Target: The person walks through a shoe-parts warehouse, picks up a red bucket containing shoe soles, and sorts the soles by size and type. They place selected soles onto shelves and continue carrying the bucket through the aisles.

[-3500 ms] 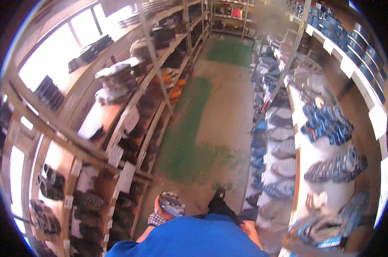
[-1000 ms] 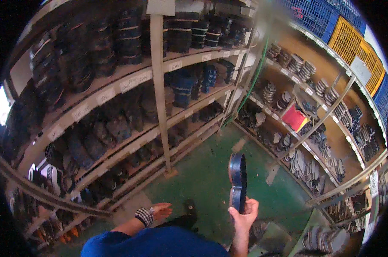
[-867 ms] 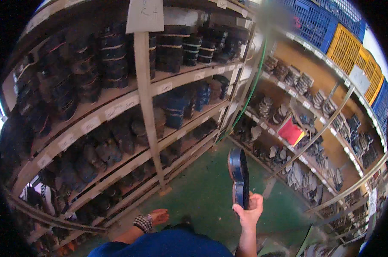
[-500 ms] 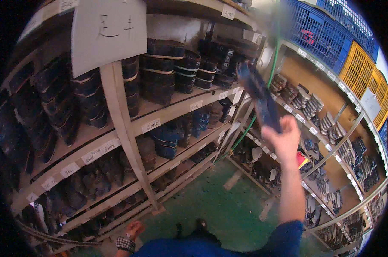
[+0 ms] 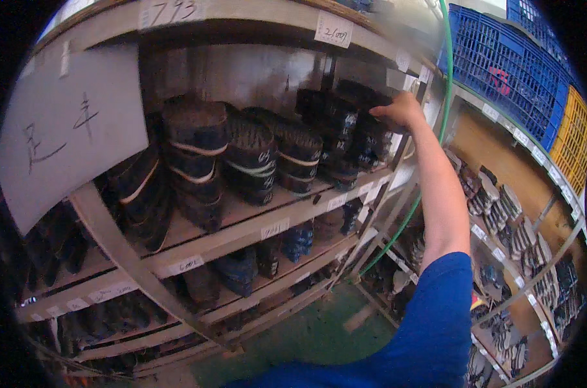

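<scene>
My right hand (image 5: 400,108) is stretched up to the top row of a wooden rack (image 5: 242,236). Its fingers are closed over a dark shoe sole (image 5: 361,96) that lies on top of a stack of banded dark soles (image 5: 365,139) at the right end of that shelf. My blue-sleeved arm runs up from the lower right. My left hand is out of the picture.
More banded stacks of dark soles (image 5: 254,152) fill the same shelf and the rows below. A white paper sign (image 5: 67,129) hangs at the left. A green hose (image 5: 429,168) runs down beside my arm. Blue crates (image 5: 507,77) and a yellow crate (image 5: 575,139) sit top right above more racks (image 5: 513,226). The floor (image 5: 306,336) is green.
My right hand has gone from holding the sole up in the air to pressing it onto the stack on the top shelf. The view has closed in on the rack, and my left hand has dropped out of sight.
</scene>
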{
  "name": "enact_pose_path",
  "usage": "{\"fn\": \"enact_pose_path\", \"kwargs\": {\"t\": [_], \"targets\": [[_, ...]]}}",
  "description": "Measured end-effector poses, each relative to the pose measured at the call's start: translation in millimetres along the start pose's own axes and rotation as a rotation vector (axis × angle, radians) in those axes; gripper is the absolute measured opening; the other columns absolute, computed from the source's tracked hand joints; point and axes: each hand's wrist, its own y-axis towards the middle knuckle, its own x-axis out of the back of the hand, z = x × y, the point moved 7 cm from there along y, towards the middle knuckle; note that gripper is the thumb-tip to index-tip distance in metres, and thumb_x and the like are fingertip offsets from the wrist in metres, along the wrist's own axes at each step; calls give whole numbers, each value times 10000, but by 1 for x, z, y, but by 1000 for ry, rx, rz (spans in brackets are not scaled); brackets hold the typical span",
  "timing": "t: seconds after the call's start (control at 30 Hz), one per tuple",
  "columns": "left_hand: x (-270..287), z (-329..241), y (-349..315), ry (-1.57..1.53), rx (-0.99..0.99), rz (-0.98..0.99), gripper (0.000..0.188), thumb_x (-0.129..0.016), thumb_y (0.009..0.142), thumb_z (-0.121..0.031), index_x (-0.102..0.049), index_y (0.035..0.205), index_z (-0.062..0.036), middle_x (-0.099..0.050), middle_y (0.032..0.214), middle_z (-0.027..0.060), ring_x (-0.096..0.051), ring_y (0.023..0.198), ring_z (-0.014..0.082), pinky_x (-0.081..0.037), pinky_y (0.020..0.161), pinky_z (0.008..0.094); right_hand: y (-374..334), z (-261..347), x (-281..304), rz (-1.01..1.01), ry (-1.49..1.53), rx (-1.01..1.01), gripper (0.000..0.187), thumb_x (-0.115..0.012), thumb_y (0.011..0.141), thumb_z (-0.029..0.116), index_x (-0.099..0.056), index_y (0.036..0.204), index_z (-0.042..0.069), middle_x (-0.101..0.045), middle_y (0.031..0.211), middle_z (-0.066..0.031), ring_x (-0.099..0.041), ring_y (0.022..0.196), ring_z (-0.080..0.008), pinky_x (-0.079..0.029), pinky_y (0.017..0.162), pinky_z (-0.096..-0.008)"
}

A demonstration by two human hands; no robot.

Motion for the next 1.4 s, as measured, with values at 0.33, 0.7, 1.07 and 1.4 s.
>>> {"fn": "enact_pose_path", "kwargs": {"t": [0.33,0.7,1.07,1.4], "targets": [[-53,-49,0,215,-8,94,246,-585,882,-252,-627,1063,-91,-616,895,117,-563,759,271,-505,708,392,52,-5,-38,166,316,67,644,-879,522,486,-708,830,-54,-684,784,-157,-641,740,-224,-513,678,-388],[-50,-9,-32,391,-8,278,263,-582,861,-297,-636,1027,-99,-626,951,134,-588,823,306,-509,737,411,94,-54,-73,115,-98,4,752,-857,521,519,-680,1072,40,-682,1067,-143,-656,982,-265,-513,859,-379],[-54,36,-65,502,-155,387,286,-580,840,-341,-646,991,-107,-636,1007,150,-613,887,342,-512,767,430,72,-66,-52,-203,346,118,525,-638,848,454,-660,1104,-3,-665,1055,-185,-615,989,-259,-460,894,-358],[-5,149,-187,432,154,-9,339,-583,826,-263,-617,1065,-24,-659,1005,215,-638,906,354,-509,755,457,-347,186,-209,-89,892,698,337,-556,915,311,-672,1080,42,-705,904,-111,-638,728,-222,-510,638,-367]]}}
